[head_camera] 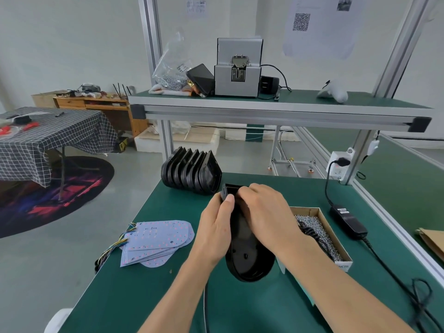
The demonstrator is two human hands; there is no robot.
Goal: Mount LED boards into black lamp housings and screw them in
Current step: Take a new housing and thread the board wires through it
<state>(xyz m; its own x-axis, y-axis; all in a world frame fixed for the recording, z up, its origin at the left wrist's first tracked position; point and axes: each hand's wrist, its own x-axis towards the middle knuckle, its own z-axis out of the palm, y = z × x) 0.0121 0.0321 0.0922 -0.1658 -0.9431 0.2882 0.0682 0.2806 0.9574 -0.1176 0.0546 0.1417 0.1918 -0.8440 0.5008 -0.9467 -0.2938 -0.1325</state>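
Both hands are on one black lamp housing (247, 258) in the middle of the green worktop (134, 296), its rounded end toward the person and its narrow end pointing away; the left hand (213, 234) grips the left edge with the thumb pressed on the far rim, fingers clamped on the shell, while the right hand (266, 215) lies across the top with its fingers curled over the narrow end, so whether they pinch anything there I cannot tell. No board shows inside the housing where it is uncovered, so this reads as the positioning step, housing being set up before a board goes in. The stack of LED boards (156, 243), pale blue with coloured wire tails, sits just to the left of the hands, untouched. More empty housings (192, 173) stand in a row at the far edge of the worktop. To the right, a cardboard box of screws (319, 233) waits, a black coiled cable lying across it. Next move, by my reckoning: free one hand, take the top board, feed its wires and seat it flat before any screw is picked
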